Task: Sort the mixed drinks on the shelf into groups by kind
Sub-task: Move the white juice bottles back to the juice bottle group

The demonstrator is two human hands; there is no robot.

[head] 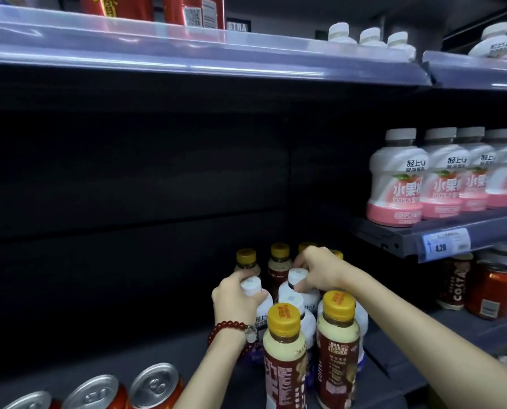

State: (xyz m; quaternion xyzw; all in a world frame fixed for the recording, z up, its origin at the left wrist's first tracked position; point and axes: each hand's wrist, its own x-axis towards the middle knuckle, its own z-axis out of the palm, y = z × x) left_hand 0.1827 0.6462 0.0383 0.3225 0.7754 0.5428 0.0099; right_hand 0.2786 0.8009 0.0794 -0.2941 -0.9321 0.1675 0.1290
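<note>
Right up front I've got two yellow-capped coffee bottles [284, 358], with red cans [155, 385] off to the left. Behind them on the dark shelf [163, 354], my left hand [234, 299] has its fingers wrapped around a white-capped bottle [250, 286]. My right hand [320, 270] pinches the cap of another white bottle [298, 276]. More yellow-capped bottles [279, 261] stand at the back.

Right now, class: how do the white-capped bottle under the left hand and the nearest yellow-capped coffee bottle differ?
The white-capped white bottle is gripped by the left hand; the yellow-capped brown-labelled coffee bottle stands untouched. The white bottle sits further back, the coffee bottle at the front. Both stand upright on the dark shelf.
</note>
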